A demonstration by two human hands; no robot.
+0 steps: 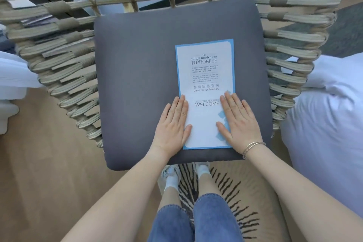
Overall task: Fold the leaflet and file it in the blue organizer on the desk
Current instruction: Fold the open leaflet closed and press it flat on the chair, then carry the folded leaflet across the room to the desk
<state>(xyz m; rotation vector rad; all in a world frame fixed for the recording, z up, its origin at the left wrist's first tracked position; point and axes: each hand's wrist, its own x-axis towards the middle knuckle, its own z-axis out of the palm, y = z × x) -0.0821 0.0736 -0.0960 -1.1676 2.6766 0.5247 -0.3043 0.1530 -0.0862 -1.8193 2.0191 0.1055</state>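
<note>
A white leaflet (205,76) with a light blue border lies flat on the grey seat cushion (137,68) of a woven chair, right of the cushion's middle. It reads "PROMISE" near its top and "WELCOME" lower down. My left hand (172,122) rests palm down on the leaflet's lower left edge, fingers together. On the lower right part lies my right hand (238,122), flat as well, with thin bracelets on the wrist. Neither hand grips the paper. No blue organizer or desk is in view.
The chair's woven rope frame (64,65) rises around the cushion on the left, back and right. White bedding (326,127) lies at the right. A striped rug (235,192) and wooden floor (39,173) are below, with my legs and shoes in front of the chair.
</note>
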